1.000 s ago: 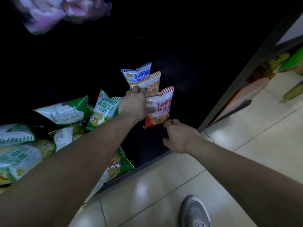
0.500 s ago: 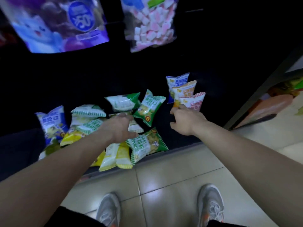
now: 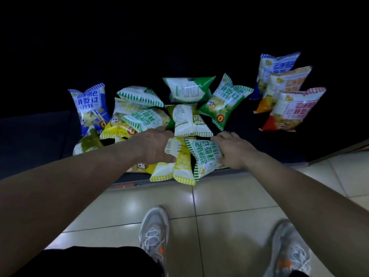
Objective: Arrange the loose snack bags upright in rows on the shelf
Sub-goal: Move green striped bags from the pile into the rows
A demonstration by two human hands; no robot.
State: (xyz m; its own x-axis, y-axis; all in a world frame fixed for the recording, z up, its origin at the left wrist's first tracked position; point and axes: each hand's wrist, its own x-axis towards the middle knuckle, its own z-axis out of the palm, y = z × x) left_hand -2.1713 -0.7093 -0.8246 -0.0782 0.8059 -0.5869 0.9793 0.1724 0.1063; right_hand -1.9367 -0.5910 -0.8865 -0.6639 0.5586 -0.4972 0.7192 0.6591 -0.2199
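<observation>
Gathering from the heap: head view, looking down on a dark low shelf (image 3: 269, 144); both hands are at its front edge, each on a loose snack bag.
Left hand: the left hand (image 3: 153, 145) grips a yellow bag (image 3: 179, 166), thumb across its pale back and fingers curled over its top edge.
Right hand: the right hand (image 3: 233, 150) holds a green-striped bag (image 3: 205, 156) by its side, fingers clamped round it. This bag lies upside down, touching the yellow one.
Finished so far: a row (image 3: 287, 84) of three bags, blue, orange and red, stands upright at the shelf's right end, apart from the hands.
Left to do: a heap (image 3: 187, 118) of many bags lies flat and overlapping beyond the hands; the task looks to be at an early stage.
Next move, as I judge it: lift both bags, turn them right way up, and stand them beside the row.
In the way: a tilted green bag (image 3: 225, 102) sits between heap and row. The held bags overhang the shelf's lip and could slide to the tiled floor (image 3: 219, 206).
Below: grey shoes (image 3: 153, 232) near the shelf.
</observation>
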